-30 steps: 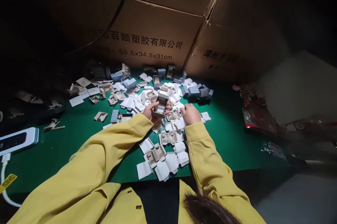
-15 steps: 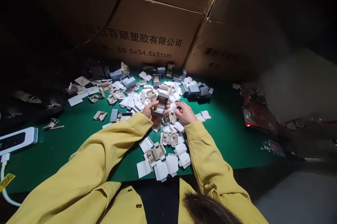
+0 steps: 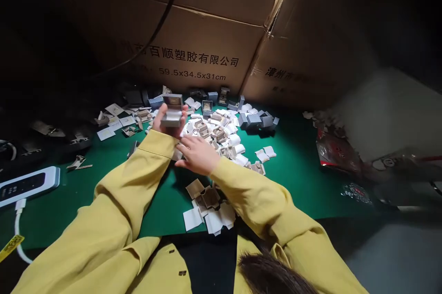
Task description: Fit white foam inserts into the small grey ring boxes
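Observation:
My left hand (image 3: 170,119) holds up a small grey jewellery box (image 3: 172,111), its lid raised and its pale inside facing me. The fingers wrap round both sides of the box. Just below and to the right, my right hand (image 3: 198,153) reaches across beside the left wrist, fingers stretched out and thumb apart. A pale bit of card (image 3: 177,152) shows at its fingertips; I cannot tell whether it is gripped. Beyond the hands lies a heap of folded white and beige card inserts (image 3: 221,133). A smaller group of card inserts (image 3: 209,206) sits near the front edge.
Several blue-grey boxes (image 3: 254,120) stand along the back of the green table (image 3: 290,183). Large cardboard cartons (image 3: 200,45) rise behind them. At the left is a white device (image 3: 31,186) with a cable, at the right a red plastic packet (image 3: 336,149).
My left hand has carried the open box to the left and upward. My right hand has moved left, from the heap to beside the left wrist. Some inserts near the front have shifted.

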Demonstrator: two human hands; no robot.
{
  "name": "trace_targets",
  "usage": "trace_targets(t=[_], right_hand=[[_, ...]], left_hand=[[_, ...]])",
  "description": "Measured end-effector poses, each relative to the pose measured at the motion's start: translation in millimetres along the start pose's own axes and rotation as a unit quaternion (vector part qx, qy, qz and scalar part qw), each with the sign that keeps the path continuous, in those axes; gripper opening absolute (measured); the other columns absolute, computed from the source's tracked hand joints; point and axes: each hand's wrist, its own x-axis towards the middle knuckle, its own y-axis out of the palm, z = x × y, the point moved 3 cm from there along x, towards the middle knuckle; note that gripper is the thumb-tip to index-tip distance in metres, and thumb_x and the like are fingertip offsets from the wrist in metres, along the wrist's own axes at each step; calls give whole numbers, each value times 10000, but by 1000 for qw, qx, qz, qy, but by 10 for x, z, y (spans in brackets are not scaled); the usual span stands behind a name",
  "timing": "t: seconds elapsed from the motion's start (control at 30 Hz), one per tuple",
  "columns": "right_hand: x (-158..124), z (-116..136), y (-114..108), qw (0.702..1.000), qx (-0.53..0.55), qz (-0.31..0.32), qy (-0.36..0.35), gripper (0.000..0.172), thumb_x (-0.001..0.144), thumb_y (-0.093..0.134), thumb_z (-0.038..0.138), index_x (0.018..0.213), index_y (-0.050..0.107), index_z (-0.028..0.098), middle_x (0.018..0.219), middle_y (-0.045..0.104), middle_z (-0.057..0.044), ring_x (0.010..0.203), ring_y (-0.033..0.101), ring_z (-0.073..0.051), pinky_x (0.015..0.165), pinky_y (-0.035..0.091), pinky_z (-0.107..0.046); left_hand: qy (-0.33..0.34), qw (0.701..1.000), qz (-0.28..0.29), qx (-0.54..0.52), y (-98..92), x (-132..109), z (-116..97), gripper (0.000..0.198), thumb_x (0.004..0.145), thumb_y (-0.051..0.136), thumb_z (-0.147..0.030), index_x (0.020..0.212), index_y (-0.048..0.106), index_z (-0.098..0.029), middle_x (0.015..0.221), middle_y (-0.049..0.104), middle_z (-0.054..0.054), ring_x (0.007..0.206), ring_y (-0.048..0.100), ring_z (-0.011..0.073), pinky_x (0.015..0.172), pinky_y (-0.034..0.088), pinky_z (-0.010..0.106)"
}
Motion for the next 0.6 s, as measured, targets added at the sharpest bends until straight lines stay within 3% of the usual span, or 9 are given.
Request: trace_targets(t=[0.1, 0.23, 0.4, 0.6], right_hand=[[331, 230, 352, 1000, 12, 22, -13, 688, 803, 484, 576, 1272, 409, 78, 1349, 415, -193, 1294, 314, -288, 1048, 272, -428], [467, 229, 676, 998, 12, 35, -49, 587, 848, 435, 539, 1268, 428, 130, 1382, 401, -132, 1326, 255, -271, 1071, 226, -435], [507, 142, 665, 999, -16, 22, -44, 352, 895, 407, 418, 1010, 609, 153, 1149, 571, -132, 1153, 425, -270, 941, 343, -453], [758, -19, 685, 996, -8, 3, 89, 362, 880, 420, 267, 1179, 516, 87, 1224, 519, -165, 1098, 450, -274, 874, 401, -406]], left_hand=[[47, 998, 20, -39, -139, -55, -269, 548, 905, 243, -469, 1193, 440, -47, 899, 632, 89, 718, 595, 87, 595, 514, 140], [67, 994, 15, -82, -293, -144, -406, 523, 889, 288, -465, 1235, 392, -86, 909, 638, 103, 733, 603, 110, 592, 536, 175], [19, 996, -10, -83, -325, -168, -294, 512, 904, 244, -448, 1208, 397, -66, 876, 622, 119, 719, 585, 116, 580, 529, 191], [17, 996, 42, -71, -282, -197, -165, 496, 908, 184, -448, 1139, 443, -94, 906, 598, 115, 685, 539, 99, 557, 515, 182]])
